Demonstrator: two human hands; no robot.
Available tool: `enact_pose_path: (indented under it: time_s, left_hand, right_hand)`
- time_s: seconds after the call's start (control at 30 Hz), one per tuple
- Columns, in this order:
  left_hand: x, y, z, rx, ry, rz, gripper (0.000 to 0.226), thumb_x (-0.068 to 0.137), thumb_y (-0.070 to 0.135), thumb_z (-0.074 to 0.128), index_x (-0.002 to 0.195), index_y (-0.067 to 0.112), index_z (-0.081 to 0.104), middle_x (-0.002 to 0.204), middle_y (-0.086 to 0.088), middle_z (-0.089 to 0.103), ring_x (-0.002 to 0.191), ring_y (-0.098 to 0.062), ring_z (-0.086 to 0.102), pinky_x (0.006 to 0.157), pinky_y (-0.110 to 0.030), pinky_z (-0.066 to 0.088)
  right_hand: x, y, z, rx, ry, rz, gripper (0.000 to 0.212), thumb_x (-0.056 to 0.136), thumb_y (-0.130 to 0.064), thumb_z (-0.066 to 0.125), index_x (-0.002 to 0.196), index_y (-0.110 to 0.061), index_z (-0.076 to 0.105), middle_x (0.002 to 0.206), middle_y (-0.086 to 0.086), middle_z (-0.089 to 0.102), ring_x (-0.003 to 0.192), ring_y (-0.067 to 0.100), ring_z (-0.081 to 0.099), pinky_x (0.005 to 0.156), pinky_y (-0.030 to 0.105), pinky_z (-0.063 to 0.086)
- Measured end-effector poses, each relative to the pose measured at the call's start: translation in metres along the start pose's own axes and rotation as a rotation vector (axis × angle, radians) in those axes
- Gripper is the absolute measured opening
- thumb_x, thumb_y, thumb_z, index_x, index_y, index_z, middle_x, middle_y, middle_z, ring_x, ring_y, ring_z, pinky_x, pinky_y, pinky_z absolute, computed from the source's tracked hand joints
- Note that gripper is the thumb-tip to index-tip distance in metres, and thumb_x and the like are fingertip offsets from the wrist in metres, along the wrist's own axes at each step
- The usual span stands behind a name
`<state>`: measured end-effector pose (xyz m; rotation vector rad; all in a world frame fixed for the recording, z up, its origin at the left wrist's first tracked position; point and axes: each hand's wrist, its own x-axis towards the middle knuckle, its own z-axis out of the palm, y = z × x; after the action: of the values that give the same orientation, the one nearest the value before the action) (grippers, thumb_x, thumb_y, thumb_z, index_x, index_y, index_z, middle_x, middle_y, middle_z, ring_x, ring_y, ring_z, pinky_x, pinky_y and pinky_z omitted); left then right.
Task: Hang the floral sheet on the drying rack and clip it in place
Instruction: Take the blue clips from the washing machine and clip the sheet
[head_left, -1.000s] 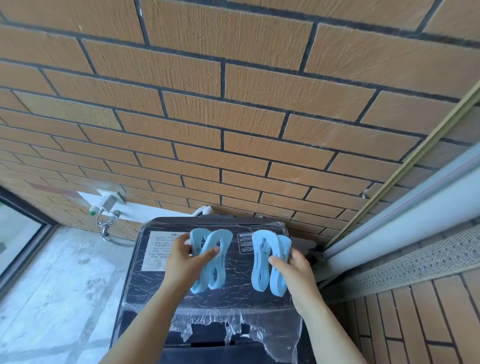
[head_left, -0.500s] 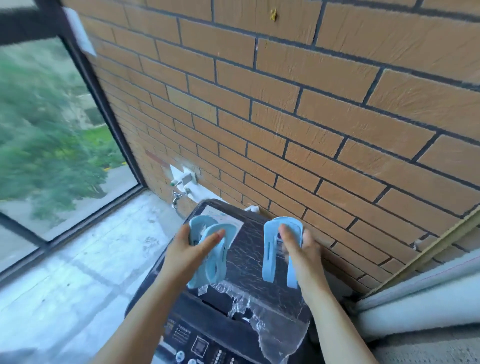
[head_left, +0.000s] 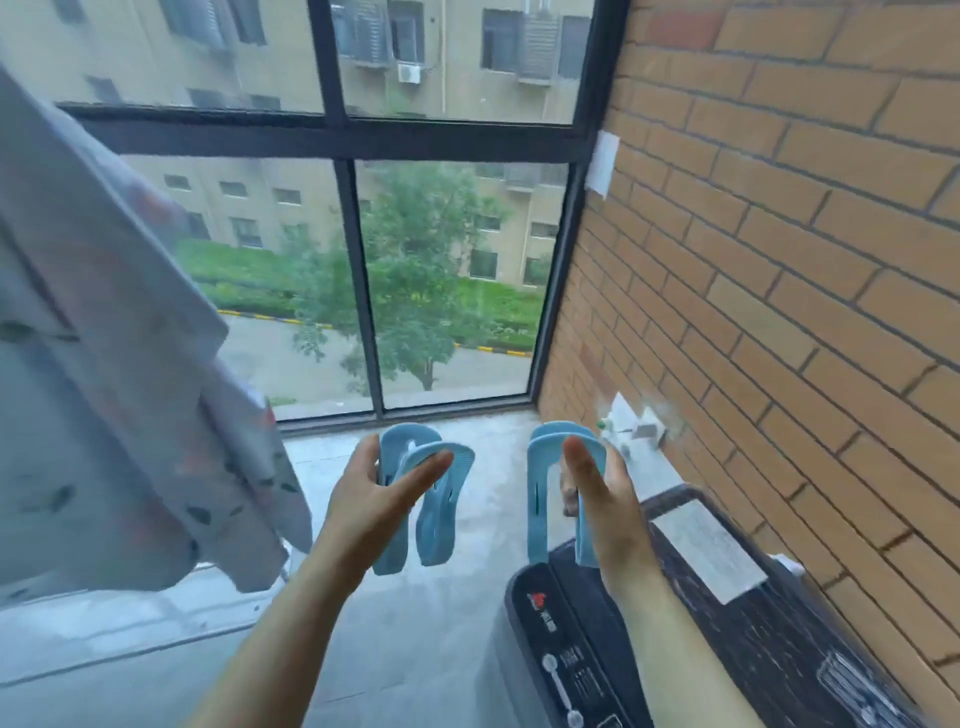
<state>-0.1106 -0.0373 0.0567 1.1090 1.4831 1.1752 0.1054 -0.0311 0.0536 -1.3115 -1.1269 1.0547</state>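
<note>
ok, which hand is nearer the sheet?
Left. The left hand, gripping clips, is just right of the sheet, apart from it. The right hand, also gripping clips, is farther right, by the washer.

Two large blue clips (head_left: 434, 499) are gripped in the left hand (head_left: 369, 506), with the thumb laid across their upper ends. Further blue clips (head_left: 537, 493) are gripped in the right hand (head_left: 610, 512). Both hands are held out above a grey floor (head_left: 415, 649). A floral sheet (head_left: 119, 364) is seen hanging at the left, blurred. A dark-topped appliance (head_left: 727, 639) is set against the brick wall (head_left: 779, 260) beneath the right forearm. A black-framed window (head_left: 358, 291) is faced ahead.
</note>
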Motion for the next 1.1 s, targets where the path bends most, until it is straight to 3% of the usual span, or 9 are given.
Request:
enact_pose_path:
  time_s: [0.2,0.33,0.47,0.7,0.93,1.03,1.1]
  left_hand:
    - [-0.001,-0.003,-0.175,-0.084,0.233,0.050,0.064,0.049,0.061,0.077,0.102,0.029,0.061,0.087,0.005,0.070,0.077,-0.009,0.066,0.069,-0.026,0.050]
    - [-0.009,-0.014,-0.270,-0.114,0.348,0.043,0.076,0.040,0.067,0.079,0.102,0.027,0.061,0.088,0.002,0.071,0.078,-0.015,0.067,0.069,-0.031,0.051]
    - [-0.017,-0.014,-0.343,-0.111,0.468,0.054,0.068,0.045,0.065,0.077,0.100,0.028,0.062,0.088,0.003,0.072,0.083,-0.018,0.068,0.074,-0.036,0.055]
    - [-0.006,0.011,-0.427,-0.062,0.651,0.143,0.069,0.044,0.065,0.075,0.099,0.027,0.062,0.078,0.010,0.070,0.065,0.000,0.064,0.062,-0.022,0.049]
    - [0.028,0.075,-0.505,0.109,0.784,0.303,0.074,0.046,0.071,0.066,0.108,0.032,0.056,0.084,0.009,0.065,0.066,0.002,0.062,0.053,-0.010,0.044]
    - [0.047,0.112,-0.536,0.188,0.831,0.359,0.071,0.047,0.073,0.069,0.106,0.035,0.058,0.088,0.008,0.068,0.078,-0.005,0.068,0.064,-0.021,0.053]
    - [0.062,0.135,-0.555,0.239,0.841,0.402,0.070,0.047,0.072,0.070,0.105,0.037,0.056,0.092,0.008,0.069,0.082,-0.007,0.068,0.070,-0.025,0.053]
  right_hand:
    - [-0.009,-0.020,0.185,0.067,-0.239,-0.023,0.065,0.061,-0.075,0.057,0.094,-0.019,0.056,0.061,-0.004,0.044,0.055,0.010,0.041,0.055,0.025,0.039]
    - [-0.025,-0.034,0.286,0.089,-0.357,-0.052,0.061,0.060,-0.071,0.059,0.096,-0.022,0.058,0.058,-0.008,0.047,0.052,0.007,0.043,0.051,0.020,0.040]
    - [-0.034,-0.059,0.367,0.101,-0.467,-0.103,0.058,0.062,-0.067,0.062,0.099,-0.022,0.060,0.058,-0.012,0.051,0.052,0.006,0.045,0.050,0.020,0.041]
    - [-0.026,-0.118,0.476,0.140,-0.636,-0.266,0.050,0.063,-0.069,0.060,0.095,-0.031,0.062,0.068,-0.011,0.058,0.061,0.006,0.054,0.056,0.023,0.045]
    - [0.007,-0.211,0.555,0.270,-0.770,-0.475,0.038,0.071,-0.057,0.066,0.099,-0.032,0.060,0.069,-0.014,0.062,0.059,-0.003,0.057,0.056,0.011,0.045]
    - [0.026,-0.256,0.579,0.316,-0.780,-0.568,0.034,0.074,-0.049,0.071,0.100,-0.030,0.060,0.063,-0.017,0.063,0.056,-0.005,0.058,0.055,0.007,0.044]
    - [0.039,-0.282,0.594,0.327,-0.767,-0.635,0.037,0.072,-0.053,0.068,0.101,-0.031,0.061,0.070,-0.016,0.064,0.064,-0.006,0.059,0.061,0.006,0.044]
